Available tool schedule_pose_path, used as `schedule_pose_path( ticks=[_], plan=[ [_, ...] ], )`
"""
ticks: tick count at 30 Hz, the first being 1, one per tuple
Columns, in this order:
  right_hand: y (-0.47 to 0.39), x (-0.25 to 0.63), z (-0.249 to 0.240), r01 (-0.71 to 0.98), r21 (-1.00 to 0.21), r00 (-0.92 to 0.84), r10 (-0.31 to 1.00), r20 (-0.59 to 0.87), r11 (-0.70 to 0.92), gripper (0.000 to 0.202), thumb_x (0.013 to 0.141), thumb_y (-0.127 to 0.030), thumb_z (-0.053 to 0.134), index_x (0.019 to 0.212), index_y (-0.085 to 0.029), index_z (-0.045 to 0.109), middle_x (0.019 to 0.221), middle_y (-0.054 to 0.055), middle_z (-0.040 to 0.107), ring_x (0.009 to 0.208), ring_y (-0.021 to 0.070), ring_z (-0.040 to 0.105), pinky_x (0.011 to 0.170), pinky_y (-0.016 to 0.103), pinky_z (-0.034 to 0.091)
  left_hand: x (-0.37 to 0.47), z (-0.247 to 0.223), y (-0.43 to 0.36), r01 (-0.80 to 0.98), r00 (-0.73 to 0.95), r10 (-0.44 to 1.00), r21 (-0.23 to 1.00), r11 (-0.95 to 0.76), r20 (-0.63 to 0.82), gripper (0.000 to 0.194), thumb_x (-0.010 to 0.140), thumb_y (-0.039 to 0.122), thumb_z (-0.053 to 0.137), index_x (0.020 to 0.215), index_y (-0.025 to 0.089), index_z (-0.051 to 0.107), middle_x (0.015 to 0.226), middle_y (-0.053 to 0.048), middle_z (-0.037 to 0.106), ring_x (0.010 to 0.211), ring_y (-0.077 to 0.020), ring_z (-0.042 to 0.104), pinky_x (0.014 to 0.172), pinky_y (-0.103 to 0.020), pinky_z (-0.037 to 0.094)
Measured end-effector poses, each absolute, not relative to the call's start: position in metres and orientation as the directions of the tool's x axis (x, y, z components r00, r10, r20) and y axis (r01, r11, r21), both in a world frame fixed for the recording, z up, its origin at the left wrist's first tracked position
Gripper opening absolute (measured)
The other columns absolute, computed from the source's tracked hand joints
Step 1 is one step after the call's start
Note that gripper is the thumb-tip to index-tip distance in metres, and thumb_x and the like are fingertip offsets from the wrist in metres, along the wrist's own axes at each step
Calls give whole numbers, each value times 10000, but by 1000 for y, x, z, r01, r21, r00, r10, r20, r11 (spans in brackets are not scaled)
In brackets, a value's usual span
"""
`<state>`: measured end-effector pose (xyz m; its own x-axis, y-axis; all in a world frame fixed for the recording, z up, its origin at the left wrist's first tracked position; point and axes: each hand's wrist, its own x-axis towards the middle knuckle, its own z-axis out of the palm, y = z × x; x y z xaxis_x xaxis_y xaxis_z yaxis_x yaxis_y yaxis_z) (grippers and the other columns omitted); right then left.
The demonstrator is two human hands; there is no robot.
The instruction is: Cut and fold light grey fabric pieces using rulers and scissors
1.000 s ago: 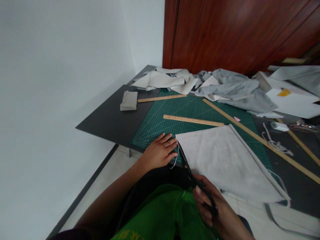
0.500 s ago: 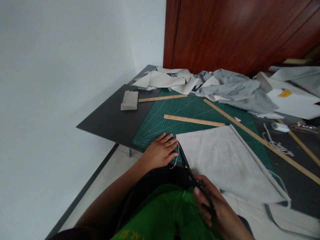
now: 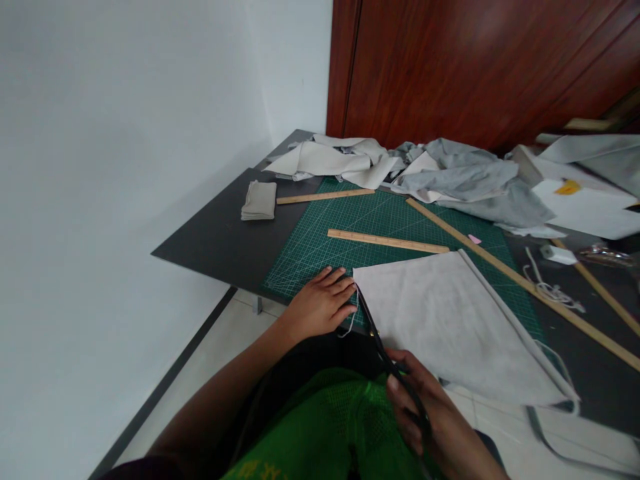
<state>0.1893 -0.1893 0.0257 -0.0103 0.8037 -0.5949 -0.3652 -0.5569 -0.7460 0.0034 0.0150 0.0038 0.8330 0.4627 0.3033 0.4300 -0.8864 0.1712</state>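
The task's thing, a pale grey-white cloth point(image 3: 450, 327), is spread right of the frame's centre, over the near part of a green cutting mat point(image 3: 310, 253), its lower edge overhanging the table point(image 3: 210, 233); its left corner is met by the tips of black scissors point(image 3: 381, 351), which are slanted down to the lower centre; the scissor handles are held in the right hand point(image 3: 417, 400), whose fingers are wrapped around them; the blades are seen nearly together, though whether anything is caught between them cannot be told; the left hand point(image 3: 325, 303) is laid palm down on the mat at the centre, its fingers stretched and slightly spread, just beside the cloth's corner; a thin white cord point(image 3: 352, 325) is hung from that corner close to the thumb, and whether it is pinned by the fingers cannot be told; above the cloth a short wooden ruler point(image 3: 387, 241) is placed, and a long wooden strip point(image 3: 520, 279) is slanted toward the right edge; a folded cloth stack point(image 3: 259, 200) is set left of the upper centre; crumpled fabric point(image 3: 450, 170) is heaped along the table's far side.
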Motion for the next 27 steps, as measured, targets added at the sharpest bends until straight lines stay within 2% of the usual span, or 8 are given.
schedule_pose_path(
  ticks=[8, 13, 27],
  plan=[
    [-185, 190, 28, -462, -720, -12, 816, -578, -517, 549, 811, -562, 808, 1205, -275, 555, 649, -121, 440, 386, 24, 292, 319, 141, 281, 4, 5, 15, 432, 836, 459, 155, -889, 300, 435, 1065, 412, 507, 1432, 200, 601, 1480, -53, 626, 1476, -284, 467, 1275, -482, 289],
    [-180, 189, 25, -490, -707, -6, 813, -582, -509, 529, 816, -528, 813, 1203, -271, 559, 645, -119, 447, 387, 26, 295, 303, 130, 278, 4, 5, 15, 424, 840, 449, 149, -894, 303, 439, 1066, 412, 502, 1421, 176, 608, 1478, -61, 628, 1467, -300, 475, 1270, -496, 304],
    [-175, 191, 27, -485, -699, -38, 811, -584, -525, 595, 770, -553, 850, 1201, -267, 557, 648, -119, 457, 400, 24, 295, 315, 131, 270, 4, 4, 16, 416, 835, 441, 147, -897, 327, 436, 1063, 408, 508, 1416, 174, 611, 1456, -65, 645, 1454, -305, 493, 1257, -505, 331]
  ],
)
